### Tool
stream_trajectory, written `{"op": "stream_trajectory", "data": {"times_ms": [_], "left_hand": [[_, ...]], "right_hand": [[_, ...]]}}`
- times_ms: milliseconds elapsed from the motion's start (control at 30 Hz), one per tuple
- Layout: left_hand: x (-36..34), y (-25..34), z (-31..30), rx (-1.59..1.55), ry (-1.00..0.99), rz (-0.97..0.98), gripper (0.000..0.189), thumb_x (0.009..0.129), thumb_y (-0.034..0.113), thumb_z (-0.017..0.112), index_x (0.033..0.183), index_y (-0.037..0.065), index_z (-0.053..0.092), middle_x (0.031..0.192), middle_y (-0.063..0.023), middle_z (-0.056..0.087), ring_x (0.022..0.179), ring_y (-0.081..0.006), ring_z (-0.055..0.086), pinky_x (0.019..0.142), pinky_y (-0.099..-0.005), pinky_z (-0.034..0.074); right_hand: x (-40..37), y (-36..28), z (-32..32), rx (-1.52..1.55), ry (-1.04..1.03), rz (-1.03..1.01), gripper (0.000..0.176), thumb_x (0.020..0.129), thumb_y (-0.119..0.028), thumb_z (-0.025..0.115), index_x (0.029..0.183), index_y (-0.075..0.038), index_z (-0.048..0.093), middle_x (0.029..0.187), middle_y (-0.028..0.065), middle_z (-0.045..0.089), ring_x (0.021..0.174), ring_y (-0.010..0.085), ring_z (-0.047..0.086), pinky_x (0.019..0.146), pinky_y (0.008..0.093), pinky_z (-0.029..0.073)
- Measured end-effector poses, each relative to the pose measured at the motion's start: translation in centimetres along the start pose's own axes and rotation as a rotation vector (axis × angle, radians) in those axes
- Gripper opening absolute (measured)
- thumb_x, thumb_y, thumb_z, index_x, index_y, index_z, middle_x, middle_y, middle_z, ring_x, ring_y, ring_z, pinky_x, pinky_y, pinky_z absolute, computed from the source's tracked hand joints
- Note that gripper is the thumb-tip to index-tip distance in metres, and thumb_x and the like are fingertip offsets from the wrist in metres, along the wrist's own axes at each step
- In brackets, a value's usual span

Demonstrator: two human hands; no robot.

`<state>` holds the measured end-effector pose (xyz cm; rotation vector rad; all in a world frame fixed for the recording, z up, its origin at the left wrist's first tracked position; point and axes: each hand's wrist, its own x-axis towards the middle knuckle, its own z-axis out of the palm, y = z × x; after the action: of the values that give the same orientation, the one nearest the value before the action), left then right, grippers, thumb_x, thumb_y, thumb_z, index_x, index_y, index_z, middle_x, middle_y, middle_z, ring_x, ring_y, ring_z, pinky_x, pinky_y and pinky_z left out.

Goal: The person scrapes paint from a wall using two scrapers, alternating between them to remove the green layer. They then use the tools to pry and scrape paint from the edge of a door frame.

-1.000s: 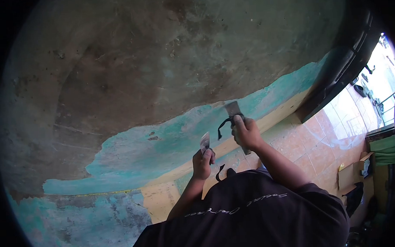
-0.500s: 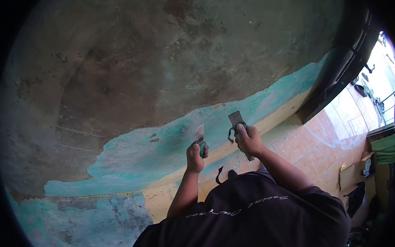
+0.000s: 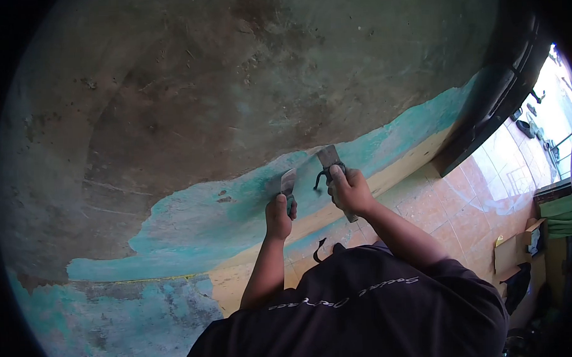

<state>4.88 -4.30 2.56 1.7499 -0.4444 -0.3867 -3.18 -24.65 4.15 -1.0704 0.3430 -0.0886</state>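
Observation:
My left hand (image 3: 279, 218) is closed round the handle of a scraper (image 3: 288, 181), its metal blade pointing up in front of the wall. To its right, my right hand (image 3: 350, 190) grips a wider scraper (image 3: 328, 156) with a dark strap or cord hanging beside it. The wide blade's tip is at the upper edge of the turquoise paint (image 3: 206, 225). Above that paint lies bare grey-brown wall (image 3: 233, 105). Whether either blade touches the wall I cannot tell.
A cream band (image 3: 399, 168) runs along the wall's base above floor tiles (image 3: 435, 214). A dark frame (image 3: 479, 121) stands at the right, by a bright opening with footwear (image 3: 524, 128). Cardboard boxes (image 3: 507, 256) and green folded material (image 3: 559, 216) are at the far right.
My right hand and its scraper have moved up and left, to the paint edge. My left hand has risen slightly and shifted a little left, its blade now turned differently.

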Motion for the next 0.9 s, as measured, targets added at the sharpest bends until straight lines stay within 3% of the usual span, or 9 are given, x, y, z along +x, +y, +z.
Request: {"op": "stream_trajectory", "data": {"times_ms": [100,133,233,433,567,700,900], "left_hand": [[0.2,0.3,-0.1,0.007,0.028,0.002,0.057,0.089,0.058,0.039,0.075,0.004,0.053,0.06,-0.0021,0.05,0.049,-0.0101,0.047,0.045,-0.0243,0.037],[0.0,0.9,0.4,-0.005,0.052,-0.016,0.058,0.089,0.059,0.039,0.074,0.005,0.053,0.059,-0.0021,0.05,0.049,-0.01,0.047,0.045,-0.0242,0.037],[0.5,0.4,0.3,-0.033,0.072,-0.045,0.06,0.089,0.058,0.039,0.073,0.003,0.055,0.058,-0.0019,0.05,0.05,-0.0096,0.047,0.046,-0.0244,0.037],[0.8,0.7,-0.1,-0.011,0.011,-0.042,0.06,0.09,0.056,0.04,0.073,0.002,0.056,0.056,-0.0015,0.049,0.049,-0.0096,0.047,0.046,-0.0246,0.037],[0.7,0.3,0.0,-0.033,0.025,-0.056,0.06,0.09,0.056,0.039,0.071,0.001,0.056,0.055,-0.0019,0.05,0.048,-0.01,0.047,0.046,-0.025,0.037],[0.6,0.3,-0.2,0.001,-0.01,-0.023,0.06,0.089,0.057,0.041,0.073,0.002,0.057,0.056,-0.002,0.05,0.048,-0.0103,0.048,0.045,-0.0249,0.038],[0.9,-0.1,-0.3,-0.028,0.007,-0.035,0.059,0.088,0.057,0.043,0.074,0.002,0.058,0.057,-0.0023,0.051,0.047,-0.0103,0.048,0.044,-0.0245,0.038]], "right_hand": [[0.0,1.8,-0.9,-0.013,0.065,-0.123,0.033,0.095,-0.033,0.045,0.081,-0.004,0.051,0.062,-0.0018,0.046,0.047,0.005,0.041,0.04,0.0226,0.033],[-0.4,2.0,-1.6,0.061,0.059,-0.014,0.033,0.095,-0.033,0.045,0.081,-0.004,0.051,0.062,-0.0022,0.046,0.048,0.0049,0.042,0.041,0.022,0.033],[-0.9,1.6,-1.9,0.107,0.06,0.065,0.034,0.095,-0.034,0.045,0.082,-0.004,0.05,0.062,-0.0025,0.045,0.049,0.0046,0.042,0.041,0.0215,0.033],[-0.3,0.6,-0.9,0.102,0.049,-0.037,0.034,0.095,-0.035,0.044,0.081,-0.004,0.049,0.06,-0.0025,0.045,0.046,0.0042,0.04,0.04,0.0213,0.032],[-0.7,3.3,-1.8,0.056,0.071,-0.007,0.035,0.095,-0.035,0.044,0.08,-0.004,0.049,0.059,-0.0022,0.044,0.046,0.0045,0.04,0.04,0.0218,0.033],[0.1,0.5,0.2,0.152,0.029,0.019,0.036,0.095,-0.036,0.044,0.079,-0.004,0.05,0.058,-0.0017,0.044,0.044,0.0056,0.039,0.039,0.0231,0.032],[-0.9,2.8,-0.5,0.075,0.077,0.073,0.04,0.094,-0.039,0.044,0.078,-0.003,0.05,0.058,0.0005,0.046,0.044,0.0082,0.044,0.039,0.0242,0.035]]}}
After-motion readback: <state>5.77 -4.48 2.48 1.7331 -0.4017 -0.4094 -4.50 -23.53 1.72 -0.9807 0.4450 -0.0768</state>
